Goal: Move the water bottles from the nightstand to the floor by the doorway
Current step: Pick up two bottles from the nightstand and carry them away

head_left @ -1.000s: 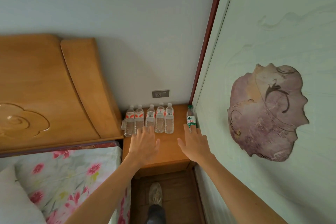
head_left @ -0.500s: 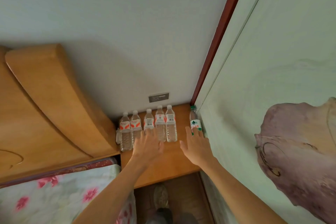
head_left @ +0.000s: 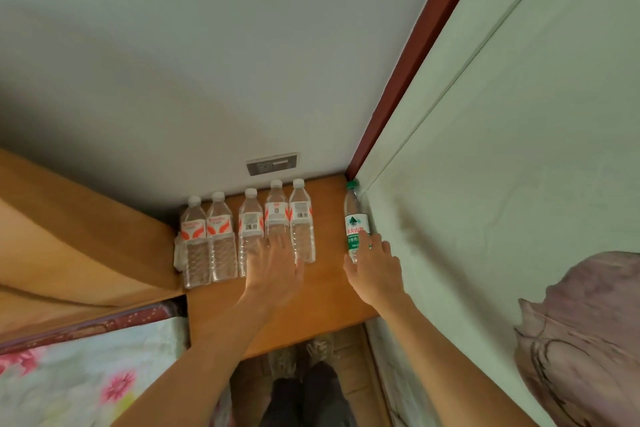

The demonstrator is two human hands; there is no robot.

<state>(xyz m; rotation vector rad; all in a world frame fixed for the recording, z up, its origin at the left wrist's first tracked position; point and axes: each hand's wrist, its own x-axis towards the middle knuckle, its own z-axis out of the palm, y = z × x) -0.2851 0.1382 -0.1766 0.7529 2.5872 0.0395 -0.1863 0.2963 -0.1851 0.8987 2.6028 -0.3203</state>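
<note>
Several clear water bottles with red-and-white labels (head_left: 221, 236) stand in a row at the back of the wooden nightstand (head_left: 325, 291). A separate bottle with a green cap and green label (head_left: 355, 218) stands at the right, against the pale green wall. My left hand (head_left: 273, 267) is spread open, its fingertips touching the lower parts of two bottles in the middle of the row. My right hand (head_left: 372, 267) has its fingers on the lower part of the green-label bottle, not closed around it.
A wooden headboard (head_left: 79, 253) borders the nightstand on the left, with a floral bedspread (head_left: 86, 378) below it. A wall socket (head_left: 272, 163) sits above the bottles. A dark red door frame (head_left: 408, 62) runs up the corner. My legs and shoes (head_left: 304, 367) stand on wooden floor.
Both hands have reached further forward and now touch the bottles. The view has come closer to the nightstand and tilted down.
</note>
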